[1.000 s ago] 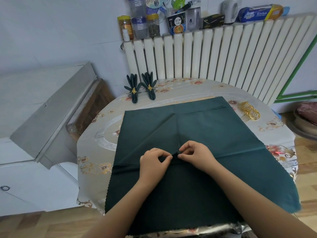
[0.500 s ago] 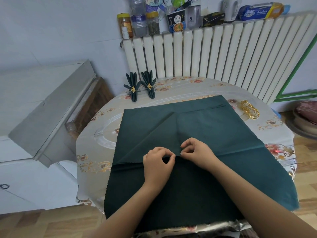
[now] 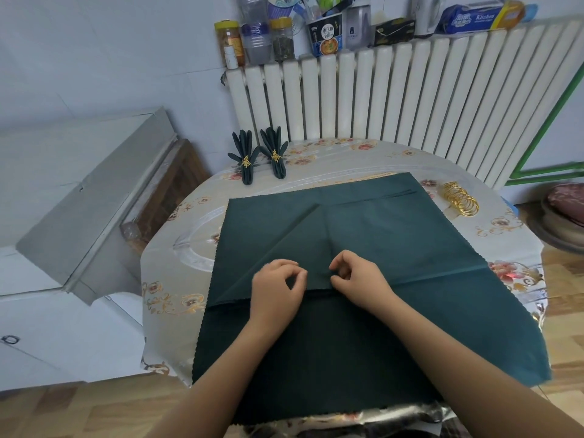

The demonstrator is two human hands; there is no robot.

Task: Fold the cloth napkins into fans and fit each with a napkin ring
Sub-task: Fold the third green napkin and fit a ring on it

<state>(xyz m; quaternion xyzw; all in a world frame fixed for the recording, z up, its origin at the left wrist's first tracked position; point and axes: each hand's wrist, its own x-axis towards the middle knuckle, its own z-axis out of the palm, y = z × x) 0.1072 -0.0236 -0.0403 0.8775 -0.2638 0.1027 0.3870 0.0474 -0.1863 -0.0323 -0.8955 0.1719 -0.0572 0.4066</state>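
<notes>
One dark green napkin [image 3: 363,248] is spread flat across the table [image 3: 177,263], its crease pinched by the left hand [image 3: 278,287] and right hand [image 3: 357,279]. Two finished fans [image 3: 259,156] are stood upright behind; gold rings [image 3: 459,202] are piled right.

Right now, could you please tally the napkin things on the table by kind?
Finished fan napkins with rings: 2
Unfolded napkins being worked: 1
Piles of spare gold rings: 1 (rings too bunched to count singly)
Total: 4
</notes>
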